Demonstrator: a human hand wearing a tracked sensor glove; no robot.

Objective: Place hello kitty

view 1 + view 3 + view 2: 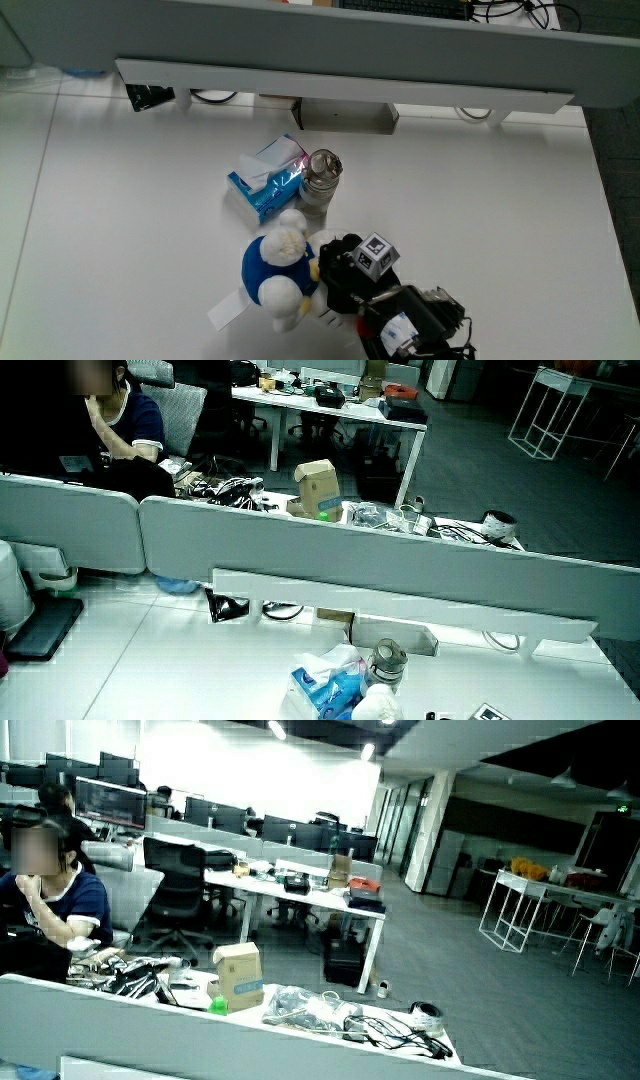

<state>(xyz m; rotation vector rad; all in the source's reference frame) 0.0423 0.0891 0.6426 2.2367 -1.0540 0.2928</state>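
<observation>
As you set the toy down: the hand sits beside the hello kitty plush, the patterned cube on its back facing up.
Toy: white head and limbs, blue body, lying on the white surface, nearer to you than the blue tissue pack and the small metal jar; only a white tip of it shows in a side view.
Hand state: fingers curled against the plush's blue side and seemingly pinching it, though the contact is partly hidden by the glove.
Step in hand: judged to be the release, since the plush looks already borne by the surface.
How to do it well: let the toy's weight settle fully before you loosen your fingers, and open them away from the body so the fabric does not drag.
Watch: a white tag sticks out by a foot; keep it from catching as you lift.
Clearance: the head lies just beside the jar, so draw the hand back toward yourself, not toward the jar.
</observation>
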